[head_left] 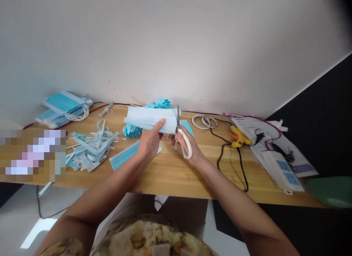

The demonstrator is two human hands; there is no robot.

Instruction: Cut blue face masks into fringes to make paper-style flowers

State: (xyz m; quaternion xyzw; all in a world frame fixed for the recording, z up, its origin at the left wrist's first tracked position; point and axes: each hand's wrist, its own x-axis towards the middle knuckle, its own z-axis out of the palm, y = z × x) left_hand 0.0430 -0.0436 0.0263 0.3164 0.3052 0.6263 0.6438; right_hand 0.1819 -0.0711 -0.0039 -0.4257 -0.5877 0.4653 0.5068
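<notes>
My left hand [151, 140] grips a pale blue disposable face mask [150, 117] by its lower edge, thumb on top, holding it above the table. In my right hand [189, 147] is a pair of scissors [187, 144] with white handles. The blades stand upright at the mask's right end; whether they are cutting into it I cannot tell. Beneath the mask lie a flat blue mask piece [125, 156] and a crumpled blue bunch [132, 130]. Another blue ruffled bunch [163, 103] shows behind it.
Cut strips [92, 147] are heaped on the left, with stacked masks [64, 103] behind. To the right are tape rolls [200, 121], a yellow glue gun [238, 136] with a black cord, papers [299, 160] and a power strip [286, 175]. A wall [176, 47] rises behind the table [176, 175].
</notes>
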